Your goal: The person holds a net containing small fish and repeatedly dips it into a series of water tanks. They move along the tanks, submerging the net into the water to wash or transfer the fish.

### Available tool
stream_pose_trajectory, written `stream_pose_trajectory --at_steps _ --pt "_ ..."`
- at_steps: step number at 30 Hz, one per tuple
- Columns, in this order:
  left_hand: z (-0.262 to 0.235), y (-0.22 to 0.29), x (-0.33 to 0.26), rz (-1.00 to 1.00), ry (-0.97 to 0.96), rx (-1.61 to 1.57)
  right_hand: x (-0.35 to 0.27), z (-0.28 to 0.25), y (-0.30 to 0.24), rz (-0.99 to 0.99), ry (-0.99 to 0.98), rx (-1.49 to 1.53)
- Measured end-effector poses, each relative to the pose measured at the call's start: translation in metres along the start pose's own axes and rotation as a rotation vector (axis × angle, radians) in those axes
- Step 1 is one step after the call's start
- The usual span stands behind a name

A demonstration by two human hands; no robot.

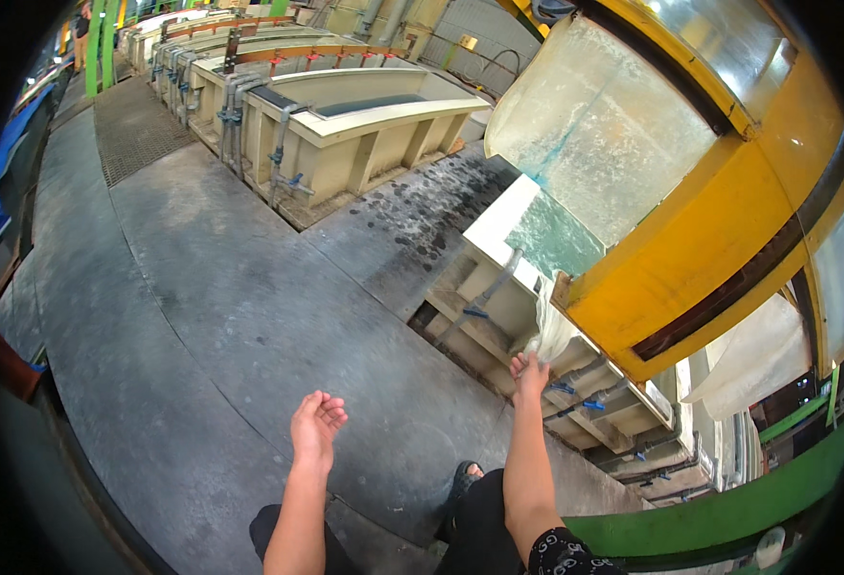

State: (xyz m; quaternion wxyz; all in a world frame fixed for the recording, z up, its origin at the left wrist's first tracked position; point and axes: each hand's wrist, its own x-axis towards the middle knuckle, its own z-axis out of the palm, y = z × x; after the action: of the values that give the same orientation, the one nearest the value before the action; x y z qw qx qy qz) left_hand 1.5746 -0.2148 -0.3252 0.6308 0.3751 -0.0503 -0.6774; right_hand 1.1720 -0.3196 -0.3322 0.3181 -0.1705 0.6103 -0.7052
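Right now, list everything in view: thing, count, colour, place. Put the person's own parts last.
Yellow machine frame: one, yellow with a dark stripe, upper right.
Translucent sheet: one, whitish with blue-green streaks, hanging in the frame.
White cloth: one, off-white, hanging below the frame's lower corner.
Near tank: one, cream, under the frame, with blue-handled valves on its side.
Far tanks: a row of several, cream, top centre; exact count unclear.
Floor: one, grey concrete, wet spots near the tanks.
Floor grating: one, grey, upper left.
Green beam: one, green, lower right.
Left hand: one, open, empty, above the floor.
Right hand: one, raised to the white cloth's lower end; grip unclear.
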Motion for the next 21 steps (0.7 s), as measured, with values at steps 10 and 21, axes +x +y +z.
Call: stream_pose_trajectory --at_steps 10,21 --pt "0.002 0.0 0.004 -0.004 0.015 0.019 0.004 0.0 -0.002 0.0 -0.043 0.016" --pt "0.009 0.004 0.01 -0.009 0.004 0.019 0.002 0.007 -0.01 -0.027 -0.025 -0.018"
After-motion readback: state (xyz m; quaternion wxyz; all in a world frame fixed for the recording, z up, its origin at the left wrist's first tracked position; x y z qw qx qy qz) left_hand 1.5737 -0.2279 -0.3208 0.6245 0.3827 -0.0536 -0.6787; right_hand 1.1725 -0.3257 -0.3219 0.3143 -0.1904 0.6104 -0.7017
